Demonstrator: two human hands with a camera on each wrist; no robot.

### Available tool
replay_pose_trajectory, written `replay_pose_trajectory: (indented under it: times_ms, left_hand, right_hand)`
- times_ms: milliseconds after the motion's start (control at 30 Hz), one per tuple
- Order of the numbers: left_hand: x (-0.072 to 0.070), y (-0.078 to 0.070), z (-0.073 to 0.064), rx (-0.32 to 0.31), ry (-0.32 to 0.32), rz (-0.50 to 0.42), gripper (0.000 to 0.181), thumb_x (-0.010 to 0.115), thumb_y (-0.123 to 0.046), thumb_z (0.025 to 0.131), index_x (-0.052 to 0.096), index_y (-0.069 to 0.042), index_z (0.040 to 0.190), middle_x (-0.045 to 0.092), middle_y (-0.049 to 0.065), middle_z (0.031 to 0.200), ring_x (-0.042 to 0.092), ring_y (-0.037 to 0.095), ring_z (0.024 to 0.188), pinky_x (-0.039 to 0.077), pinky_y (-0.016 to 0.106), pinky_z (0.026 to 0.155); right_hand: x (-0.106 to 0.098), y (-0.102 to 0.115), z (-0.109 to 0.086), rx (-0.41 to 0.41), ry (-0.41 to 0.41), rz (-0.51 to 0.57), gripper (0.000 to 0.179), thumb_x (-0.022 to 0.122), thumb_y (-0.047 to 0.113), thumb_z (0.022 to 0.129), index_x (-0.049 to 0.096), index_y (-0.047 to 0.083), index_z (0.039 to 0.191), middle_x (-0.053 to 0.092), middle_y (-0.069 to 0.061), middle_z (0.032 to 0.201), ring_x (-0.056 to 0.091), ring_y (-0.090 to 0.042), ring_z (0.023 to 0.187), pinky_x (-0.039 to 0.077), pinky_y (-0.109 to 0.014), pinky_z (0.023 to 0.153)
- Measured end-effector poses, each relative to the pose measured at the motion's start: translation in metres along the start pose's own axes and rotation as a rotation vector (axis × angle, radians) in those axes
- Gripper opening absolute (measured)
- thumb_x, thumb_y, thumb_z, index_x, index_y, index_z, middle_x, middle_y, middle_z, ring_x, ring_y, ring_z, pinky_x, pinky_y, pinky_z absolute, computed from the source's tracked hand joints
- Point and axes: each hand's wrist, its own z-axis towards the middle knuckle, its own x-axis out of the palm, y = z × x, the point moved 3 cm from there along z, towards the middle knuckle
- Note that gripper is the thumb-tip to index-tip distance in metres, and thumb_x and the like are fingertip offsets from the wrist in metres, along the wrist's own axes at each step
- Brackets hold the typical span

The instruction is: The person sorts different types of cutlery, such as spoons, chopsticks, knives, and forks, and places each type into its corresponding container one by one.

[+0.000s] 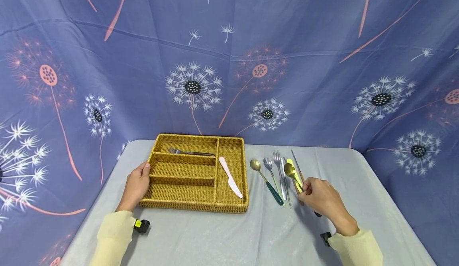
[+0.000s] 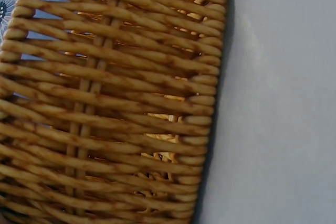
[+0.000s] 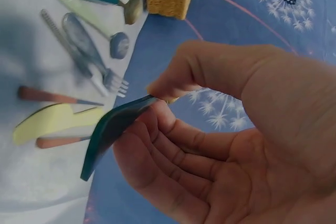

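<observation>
My right hand pinches a spoon with a gold bowl and a dark green handle, thumb on one side and fingertips on the other. The spoon's bowl points away from me, over the other cutlery. At the left, my left hand holds the side of a woven cutlery tray, its thumb near the rim. Only the tray's wicker wall fills the left wrist view. Inside the tray, a dark-handled fork lies in the back left compartment and a pale pink knife in the right one.
Between tray and right hand lie a gold spoon with green handle, a silver spoon, a silver fork and a yellow-handled piece. Thin brown-ended sticks lie beside it. A patterned cloth hangs behind the table.
</observation>
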Motion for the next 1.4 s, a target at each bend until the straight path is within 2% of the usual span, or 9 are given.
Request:
replay_pose_trajectory:
  times_ms: [333,800,1400]
  left_hand:
    - [-0.001,0.000,-0.001,0.007,-0.003,-0.014,0.066,0.025,-0.042,0.119,0.034,0.004,0.165,0.037,0.032,0.165,0.031,0.054,0.154,0.025,0.065,0.129]
    - [0.001,-0.001,-0.001,0.007,0.005,-0.010,0.065,0.023,-0.042,0.119,0.034,0.002,0.166,0.037,0.030,0.166,0.031,0.051,0.155,0.024,0.063,0.130]
    - [0.000,0.001,0.001,0.008,-0.005,-0.008,0.065,0.024,-0.042,0.119,0.033,0.002,0.166,0.036,0.031,0.166,0.031,0.052,0.155,0.024,0.065,0.129]
  right_hand:
    - [-0.003,0.031,0.008,-0.117,0.013,0.009,0.009,0.071,0.006,0.082,0.063,0.009,0.087,0.060,0.004,0.073,0.051,-0.014,0.060,0.041,-0.032,0.055]
    - [-0.003,0.069,0.023,-0.173,0.041,0.005,0.012,0.073,0.006,0.084,0.063,0.011,0.087,0.060,0.004,0.073,0.052,-0.014,0.061,0.043,-0.031,0.057]
    - [0.013,0.114,0.043,-0.296,0.078,0.007,0.014,0.069,0.000,0.080,0.065,0.013,0.083,0.058,0.006,0.071,0.050,-0.012,0.062,0.045,-0.028,0.057]
